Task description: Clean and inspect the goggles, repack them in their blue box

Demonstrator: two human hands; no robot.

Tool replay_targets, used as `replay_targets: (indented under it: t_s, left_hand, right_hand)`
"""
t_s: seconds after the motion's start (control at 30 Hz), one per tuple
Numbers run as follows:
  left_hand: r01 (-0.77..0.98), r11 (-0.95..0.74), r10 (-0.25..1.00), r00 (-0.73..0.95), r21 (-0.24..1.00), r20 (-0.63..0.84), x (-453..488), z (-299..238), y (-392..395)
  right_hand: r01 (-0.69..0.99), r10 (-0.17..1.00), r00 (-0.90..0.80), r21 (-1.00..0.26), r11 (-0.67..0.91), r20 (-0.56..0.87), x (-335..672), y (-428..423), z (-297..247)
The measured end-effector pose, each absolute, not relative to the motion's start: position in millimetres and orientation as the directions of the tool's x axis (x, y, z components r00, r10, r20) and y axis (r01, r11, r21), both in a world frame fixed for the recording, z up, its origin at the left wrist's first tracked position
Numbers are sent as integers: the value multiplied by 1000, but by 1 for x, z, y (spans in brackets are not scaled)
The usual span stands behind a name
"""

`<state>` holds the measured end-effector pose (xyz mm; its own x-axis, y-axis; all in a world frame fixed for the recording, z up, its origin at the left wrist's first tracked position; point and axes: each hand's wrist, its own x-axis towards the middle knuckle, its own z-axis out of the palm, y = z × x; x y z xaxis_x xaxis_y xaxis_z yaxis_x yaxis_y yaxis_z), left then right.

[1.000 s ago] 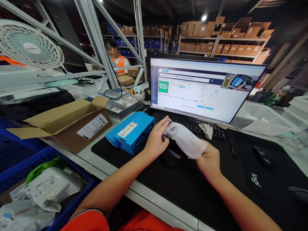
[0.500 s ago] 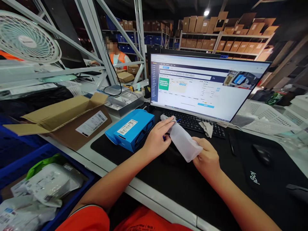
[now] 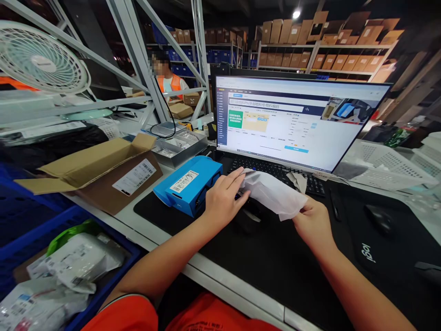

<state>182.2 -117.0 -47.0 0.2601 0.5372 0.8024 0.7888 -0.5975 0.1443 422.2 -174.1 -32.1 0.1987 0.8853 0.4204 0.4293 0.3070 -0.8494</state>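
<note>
A whitish, translucent pouch (image 3: 274, 191) stretches between my two hands above the black desk mat. My left hand (image 3: 223, 195) pinches its left end, thumb below and fingers on top. At the opposite end, my right hand (image 3: 315, 220) is closed on the pouch's lower right corner. Whatever the pouch may contain does not show. Just left of my left hand lies a blue box (image 3: 189, 184) with a white label on top. Behind the pouch is a black keyboard (image 3: 275, 172), with a crumpled paper piece (image 3: 298, 180) on its edge.
A monitor (image 3: 268, 128) stands behind the keyboard. An open cardboard carton (image 3: 117, 184) and a grey metal tray (image 3: 177, 158) are to the left. A blue crate (image 3: 127, 255) holds bagged parcels below. A mouse (image 3: 379, 218) lies at right. Another person (image 3: 170, 82) is beyond the frame.
My right hand has moved right and slightly up, drawing the pouch out longer and flatter. My left hand has shifted slightly left, still on the pouch's other end.
</note>
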Motion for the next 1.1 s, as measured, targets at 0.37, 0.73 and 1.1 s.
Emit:
replay_targets:
  t_s: [0.37,0.73,1.1]
  left_hand:
    - [714,-638,585,206,288,785,182,-42,-121]
    - [587,-784,512,429,201,744,182,-33,-127]
    - [486,-855,437,484,183,758,207,-36,-138]
  right_hand:
    - [237,908,153,-907,349,390,409,-176,-47]
    - [691,481,-323,-144,708,815,398,-184,-49]
    - [505,802,45,-706,496,596,401,-173,-58]
